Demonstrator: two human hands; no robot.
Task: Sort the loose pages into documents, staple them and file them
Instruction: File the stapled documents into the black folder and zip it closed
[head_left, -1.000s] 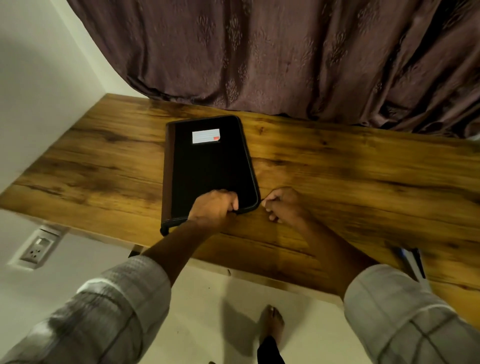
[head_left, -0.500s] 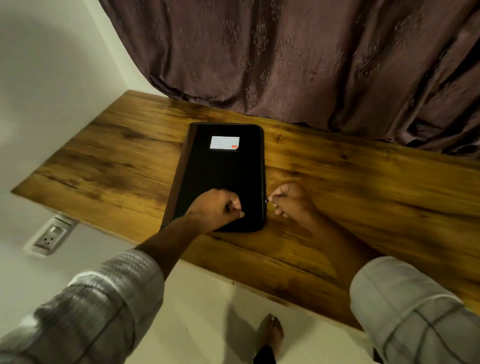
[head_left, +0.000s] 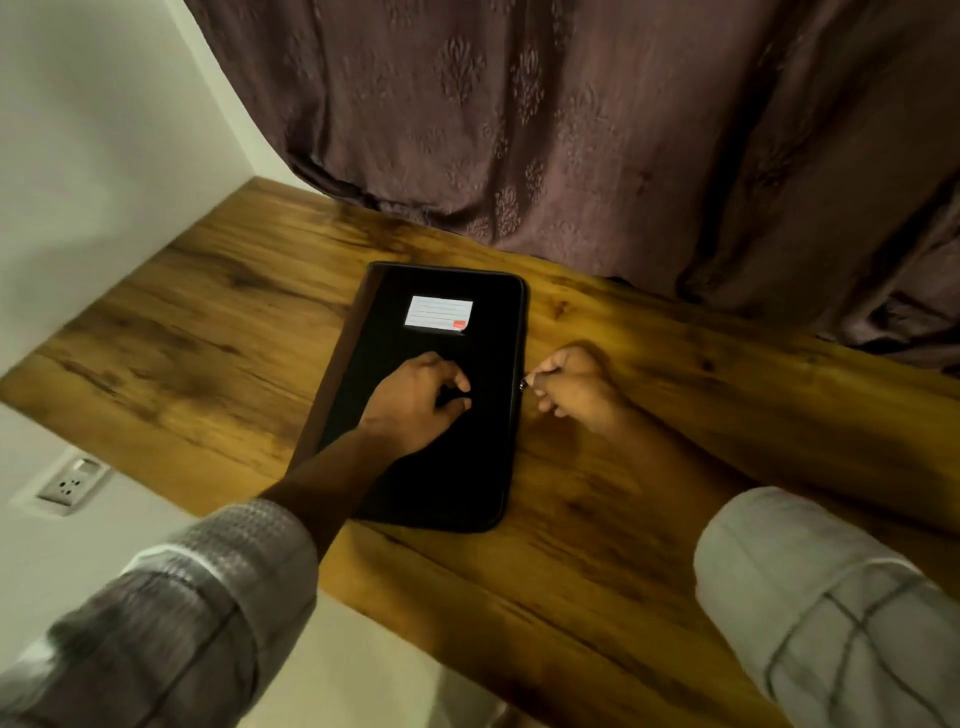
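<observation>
The left hand (head_left: 415, 400), fingers loosely bent, is pressing down a black folder (head_left: 447, 467) while the right hand (head_left: 576, 387) is pinching its zip pull (head_left: 523, 384).

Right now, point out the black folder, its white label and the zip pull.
black folder (head_left: 447, 478), head view, bare cover near its front edge.
white label (head_left: 438, 313), head view, middle of the sticker.
zip pull (head_left: 523, 384), head view, metal tab pinched by the right hand (head_left: 576, 389).

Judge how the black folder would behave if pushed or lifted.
Probably stiff: the black folder lies flat, edges straight. Likely slides on the smooth desk; the left hand presses it while the right hand pinches the zip pull.
</observation>
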